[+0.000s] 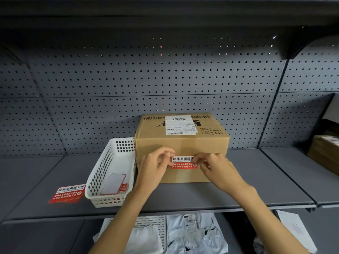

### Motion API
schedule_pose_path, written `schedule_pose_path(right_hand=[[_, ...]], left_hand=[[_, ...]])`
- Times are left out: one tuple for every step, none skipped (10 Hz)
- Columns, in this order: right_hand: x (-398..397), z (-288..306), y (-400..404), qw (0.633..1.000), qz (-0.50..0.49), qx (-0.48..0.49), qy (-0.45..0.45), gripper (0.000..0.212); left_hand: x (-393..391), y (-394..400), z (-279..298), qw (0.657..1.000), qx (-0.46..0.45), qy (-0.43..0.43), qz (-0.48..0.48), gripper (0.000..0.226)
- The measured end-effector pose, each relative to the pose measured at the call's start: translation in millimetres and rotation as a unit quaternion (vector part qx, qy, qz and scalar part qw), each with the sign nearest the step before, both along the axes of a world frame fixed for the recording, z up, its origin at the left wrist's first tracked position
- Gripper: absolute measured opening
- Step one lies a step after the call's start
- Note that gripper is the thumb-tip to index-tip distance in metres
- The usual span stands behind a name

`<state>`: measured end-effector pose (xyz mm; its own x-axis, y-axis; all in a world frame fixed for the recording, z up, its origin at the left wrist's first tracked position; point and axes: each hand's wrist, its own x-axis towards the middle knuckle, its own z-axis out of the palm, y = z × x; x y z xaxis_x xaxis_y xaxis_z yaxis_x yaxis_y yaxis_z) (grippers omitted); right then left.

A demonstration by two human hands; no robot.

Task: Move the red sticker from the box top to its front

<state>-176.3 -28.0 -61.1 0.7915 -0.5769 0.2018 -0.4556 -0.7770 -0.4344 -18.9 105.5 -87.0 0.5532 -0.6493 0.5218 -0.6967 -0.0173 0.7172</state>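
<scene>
A brown cardboard box [183,142] stands on the grey shelf, a white shipping label on its top. The red and white sticker [183,162] lies against the box's front face, about halfway up. My left hand [156,165] pinches the sticker's left end between thumb and fingers. My right hand [214,167] holds its right end, fingertips covering that edge. Both hands are pressed close to the box front.
A white perforated basket [102,180] with sticker sheets inside stands just left of the box. A stack of red stickers [67,193] lies on the shelf [256,180] left of the basket. Another cardboard box [324,153] sits far right. Plastic bags lie on the lower shelf.
</scene>
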Motion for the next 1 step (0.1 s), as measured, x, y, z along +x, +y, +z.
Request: schedule_pose_path(right_hand=[[-2.8,8.9,4.5,1.0,-0.014,-0.006,-0.024,0.033]], left_hand=[[1.0,5.3,17.3,1.0,-0.023,0.012,0.002,0.019]])
